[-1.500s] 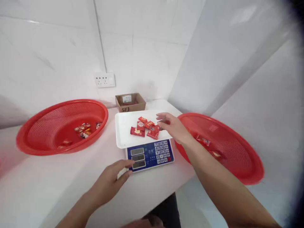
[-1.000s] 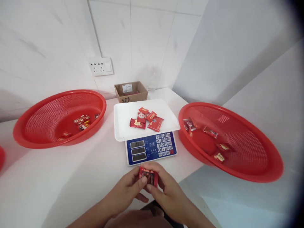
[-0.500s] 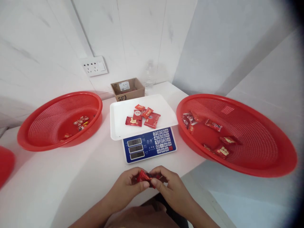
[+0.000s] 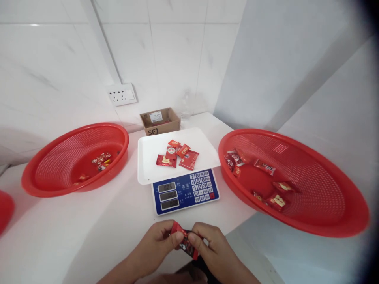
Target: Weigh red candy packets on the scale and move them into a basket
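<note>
Both hands pinch one small red candy packet [image 4: 184,241] close to my body, below the scale. My left hand [image 4: 156,243] grips its left end and my right hand [image 4: 211,247] its right end, fingers closed. Beyond them stands a blue-faced digital scale [image 4: 185,191] with a white tray [image 4: 151,157] on top. Several red candy packets [image 4: 177,155] lie in the middle of that tray.
A red mesh basket [image 4: 53,165] holding a few candies sits at the left, and a larger red basket [image 4: 319,197] with several candies at the right. A small cardboard box [image 4: 160,121] stands against the tiled wall under a socket [image 4: 122,94]. A red rim [image 4: 4,209] shows far left.
My right hand left the scale tray with a packet and came back toward my body; my left hand joined it. Both now hold the packet, which has been twisted and tilted.
</note>
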Motion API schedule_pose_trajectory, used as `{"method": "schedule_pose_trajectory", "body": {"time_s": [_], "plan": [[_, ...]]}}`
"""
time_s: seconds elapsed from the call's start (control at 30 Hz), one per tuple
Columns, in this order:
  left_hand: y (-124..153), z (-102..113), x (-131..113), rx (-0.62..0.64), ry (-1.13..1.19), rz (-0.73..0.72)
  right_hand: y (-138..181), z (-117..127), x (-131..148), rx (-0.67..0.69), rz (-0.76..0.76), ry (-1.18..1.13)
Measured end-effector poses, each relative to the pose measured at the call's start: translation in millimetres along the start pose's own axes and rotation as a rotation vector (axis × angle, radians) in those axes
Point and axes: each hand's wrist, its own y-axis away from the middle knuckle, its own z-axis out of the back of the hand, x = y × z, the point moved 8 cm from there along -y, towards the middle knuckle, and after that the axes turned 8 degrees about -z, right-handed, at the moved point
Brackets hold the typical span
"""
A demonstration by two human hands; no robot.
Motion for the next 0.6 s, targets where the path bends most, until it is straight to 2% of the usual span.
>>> {"method": "schedule_pose_trajectory", "body": {"time_s": [0.1, 0.27, 0.47, 0.6], "plan": [[0, 4, -2, -0.022, -0.034, -0.026, -1, -2, 3, -0.009, 0.044, 0.032], [1, 11, -10, -0.087, -0.132, -0.114, -5, -4, -1, 0.004, -0.007, -0.056], [-2, 8, -6, -0.050, -0.010, -0.065, -7, -4, -3, -0.023, 0.050, -0.002], [-3, 11, -10, -0.066, -0.016, -0.074, -8, -2, -3, -0.028, 0.110, -0.029]]}}
